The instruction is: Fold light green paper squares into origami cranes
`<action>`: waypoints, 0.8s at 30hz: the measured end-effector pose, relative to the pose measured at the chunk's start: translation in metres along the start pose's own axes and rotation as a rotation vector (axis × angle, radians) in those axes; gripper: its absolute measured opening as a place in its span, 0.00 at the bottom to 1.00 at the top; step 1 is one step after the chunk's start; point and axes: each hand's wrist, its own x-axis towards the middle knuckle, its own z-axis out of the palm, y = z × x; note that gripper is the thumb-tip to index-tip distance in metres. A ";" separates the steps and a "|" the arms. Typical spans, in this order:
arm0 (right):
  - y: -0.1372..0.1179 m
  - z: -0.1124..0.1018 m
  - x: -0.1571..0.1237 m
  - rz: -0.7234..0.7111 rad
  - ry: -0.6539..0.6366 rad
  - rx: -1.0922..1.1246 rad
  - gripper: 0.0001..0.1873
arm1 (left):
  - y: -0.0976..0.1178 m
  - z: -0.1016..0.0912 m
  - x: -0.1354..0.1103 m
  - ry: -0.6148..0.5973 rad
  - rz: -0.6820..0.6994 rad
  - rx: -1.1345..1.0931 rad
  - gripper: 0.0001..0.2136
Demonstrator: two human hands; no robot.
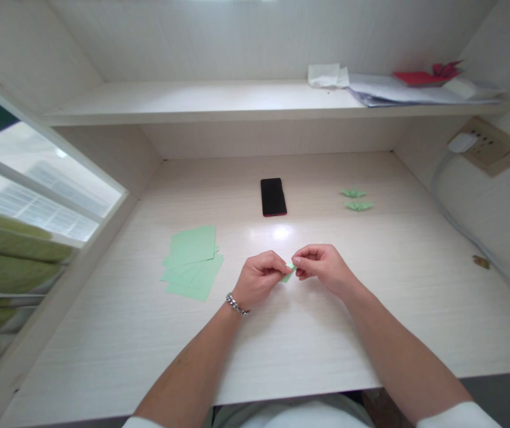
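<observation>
Both hands pinch one green paper

Here's the small folded green paper [286, 277], caught between the fingertips at the middle of the desk [112, 339]! The left hand [260, 277] grips its left side, finger and thumb closed; the right hand [324, 268] pinches its right end. Out left, loose green sheets [195, 270] overlap; beyond the hands, a dark phone [273, 197]; farther right, two folded green figures [359, 207] sit side by side.

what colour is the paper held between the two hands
The paper is light green, as the head view shows.
</observation>
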 end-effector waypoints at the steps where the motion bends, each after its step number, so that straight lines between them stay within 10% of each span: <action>1: 0.001 0.000 0.000 -0.004 -0.001 -0.010 0.13 | -0.001 0.000 0.000 -0.004 -0.016 -0.011 0.03; 24: 0.013 -0.004 0.009 -0.033 0.039 -0.040 0.13 | -0.006 -0.002 0.002 0.019 -0.382 -0.235 0.06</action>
